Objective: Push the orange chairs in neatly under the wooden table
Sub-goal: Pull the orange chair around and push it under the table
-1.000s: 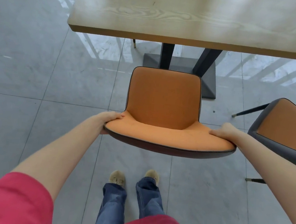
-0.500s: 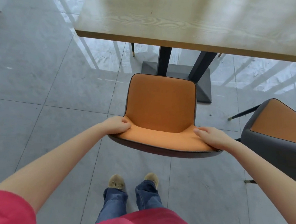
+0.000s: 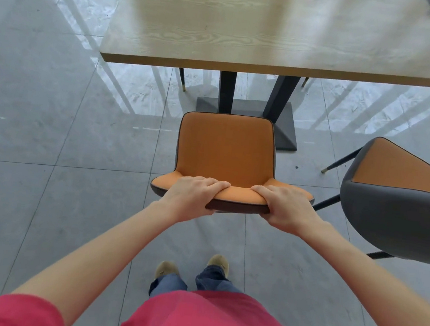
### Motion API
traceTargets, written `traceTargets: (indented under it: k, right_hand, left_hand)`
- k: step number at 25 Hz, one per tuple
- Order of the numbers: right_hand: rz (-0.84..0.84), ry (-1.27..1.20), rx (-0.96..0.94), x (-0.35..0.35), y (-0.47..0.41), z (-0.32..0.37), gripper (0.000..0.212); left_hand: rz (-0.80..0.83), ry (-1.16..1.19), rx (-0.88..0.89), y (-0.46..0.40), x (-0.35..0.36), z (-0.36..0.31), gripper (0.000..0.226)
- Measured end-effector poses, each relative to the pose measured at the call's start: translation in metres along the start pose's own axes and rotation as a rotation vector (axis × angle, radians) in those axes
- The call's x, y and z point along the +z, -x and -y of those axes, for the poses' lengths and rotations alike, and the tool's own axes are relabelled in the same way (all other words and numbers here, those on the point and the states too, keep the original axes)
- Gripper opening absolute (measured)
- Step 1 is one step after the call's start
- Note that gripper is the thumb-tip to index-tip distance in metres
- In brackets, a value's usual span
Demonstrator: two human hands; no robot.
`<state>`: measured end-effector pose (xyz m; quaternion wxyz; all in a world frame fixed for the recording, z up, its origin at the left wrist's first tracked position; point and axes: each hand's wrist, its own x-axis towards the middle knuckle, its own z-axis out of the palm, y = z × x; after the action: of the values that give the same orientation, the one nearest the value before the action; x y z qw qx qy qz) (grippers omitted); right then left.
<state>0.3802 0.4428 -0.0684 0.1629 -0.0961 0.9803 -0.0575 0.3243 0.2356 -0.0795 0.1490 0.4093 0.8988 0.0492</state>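
Orange chair [image 3: 225, 150] stood short of the table [image 3: 273, 37], its seat pointing straight at the near edge. Left hand [image 3: 192, 196] and right hand [image 3: 287, 209] both clamped its backrest top, equally near. A second chair [image 3: 399, 204] waited to the right.

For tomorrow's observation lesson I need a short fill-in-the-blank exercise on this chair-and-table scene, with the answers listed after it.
1. Both hands, the left hand and right hand, grip the top of the chair's ____.
2. The held orange chair stands on the near side of the wooden ____.
3. A second orange chair stands to the ____ of the held one.
4. The person's sleeves are ____.

Answers: backrest; table; right; red
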Motion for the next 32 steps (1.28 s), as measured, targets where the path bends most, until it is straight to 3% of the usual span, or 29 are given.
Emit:
traceTargets:
  k: [5,9,15,22,27,32]
  right_hand:
    - [-0.103,0.002,0.021,0.009,-0.004,0.003,0.05]
    - [-0.291,0.066,-0.128,0.008,-0.025,-0.015,0.051]
    - [-0.36,0.096,-0.228,-0.01,-0.047,-0.033,0.044]
    - [-0.286,0.107,-0.267,0.012,-0.015,-0.029,0.048]
    - [-0.296,0.091,-0.123,0.014,-0.006,-0.019,0.047]
    - [-0.172,0.051,0.058,0.018,0.008,-0.001,0.044]
  left_hand:
    - [-0.156,-0.11,0.226,-0.006,0.0,0.024,0.054]
    - [-0.205,-0.141,0.196,-0.019,-0.01,0.036,0.05]
    - [-0.27,-0.134,0.174,-0.04,-0.027,0.043,0.055]
    - [-0.142,-0.017,0.104,-0.021,0.005,0.011,0.054]
    - [-0.042,-0.081,0.037,-0.016,0.001,0.002,0.053]
    - [0.009,-0.011,0.049,0.0,0.001,0.001,0.052]
